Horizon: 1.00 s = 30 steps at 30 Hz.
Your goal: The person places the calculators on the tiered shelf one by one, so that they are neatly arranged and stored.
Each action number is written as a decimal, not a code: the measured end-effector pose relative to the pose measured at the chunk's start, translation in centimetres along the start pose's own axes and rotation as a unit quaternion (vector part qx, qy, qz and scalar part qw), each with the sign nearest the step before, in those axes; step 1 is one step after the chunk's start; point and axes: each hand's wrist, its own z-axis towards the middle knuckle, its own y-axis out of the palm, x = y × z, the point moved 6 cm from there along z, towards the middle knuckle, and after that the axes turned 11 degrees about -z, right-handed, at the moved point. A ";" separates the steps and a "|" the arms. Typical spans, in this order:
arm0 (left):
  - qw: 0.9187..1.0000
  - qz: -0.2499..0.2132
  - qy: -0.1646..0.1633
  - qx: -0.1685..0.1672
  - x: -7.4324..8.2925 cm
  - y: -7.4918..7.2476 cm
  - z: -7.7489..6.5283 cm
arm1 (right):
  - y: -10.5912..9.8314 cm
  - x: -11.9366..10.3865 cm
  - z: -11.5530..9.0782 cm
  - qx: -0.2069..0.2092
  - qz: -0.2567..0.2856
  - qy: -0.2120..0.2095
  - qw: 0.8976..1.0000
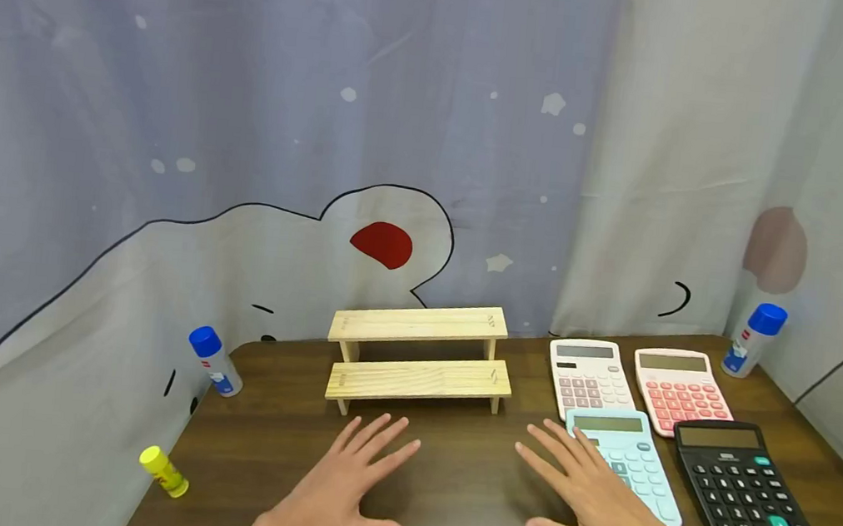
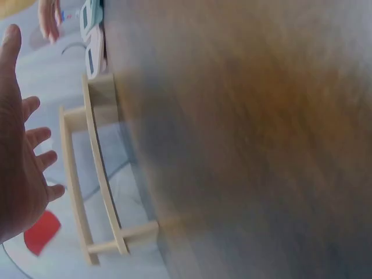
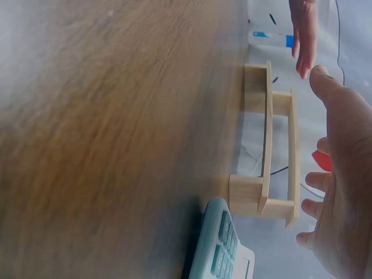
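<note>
Both hands hover over the dark wooden table with fingers spread, holding nothing. My left hand (image 1: 345,490) is in front of a two-step wooden rack (image 1: 419,380), apart from it. To the right, my right hand (image 1: 591,508) is held beside a light blue calculator (image 1: 626,456) and hides part of its keys in the head view. Behind that lie a white calculator (image 1: 588,378) and a pink calculator (image 1: 681,390). A black calculator (image 1: 744,487) rests at the right. In the right wrist view, the right hand (image 3: 349,174) is raised above the light blue calculator (image 3: 215,244).
A glue bottle with a blue cap (image 1: 217,362) stands at the table's left edge, and a similar bottle (image 1: 753,342) stands at the back right corner. A yellow glue stick (image 1: 164,472) is near the left edge. Printed curtains (image 1: 433,130) hang close behind the table.
</note>
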 end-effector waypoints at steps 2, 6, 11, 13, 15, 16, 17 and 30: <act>0.999 -0.025 -0.023 0.008 -0.9 -0.5 0.0 | -0.1 0.2 -0.1 0.003 -0.002 0.001 1.000; 0.994 -0.076 -0.066 0.033 -2.8 -1.7 -0.1 | -0.3 0.5 -0.4 0.009 0.000 0.006 1.000; 0.985 -0.122 -0.104 0.066 -4.8 -2.7 -0.2 | -0.2 1.1 -1.2 0.008 0.009 0.034 0.999; 0.979 -0.149 -0.117 0.079 -5.8 -3.0 -0.3 | -0.2 1.4 -1.6 0.004 0.012 0.049 0.999; 0.969 -0.185 -0.137 0.090 -6.8 -3.2 -0.4 | -0.1 1.7 -2.0 -0.005 0.019 0.065 0.998; 0.962 -0.208 -0.149 0.096 -7.4 -3.2 -0.5 | -0.1 1.9 -2.2 -0.011 0.021 0.073 0.997; 0.954 -0.232 -0.162 0.103 -8.1 -3.3 -0.6 | -0.1 2.1 -2.4 -0.021 0.025 0.083 0.996; 0.898 -0.318 -0.253 0.167 -13.1 -3.0 -1.0 | 0.1 4.4 -4.6 -0.080 0.059 0.181 0.978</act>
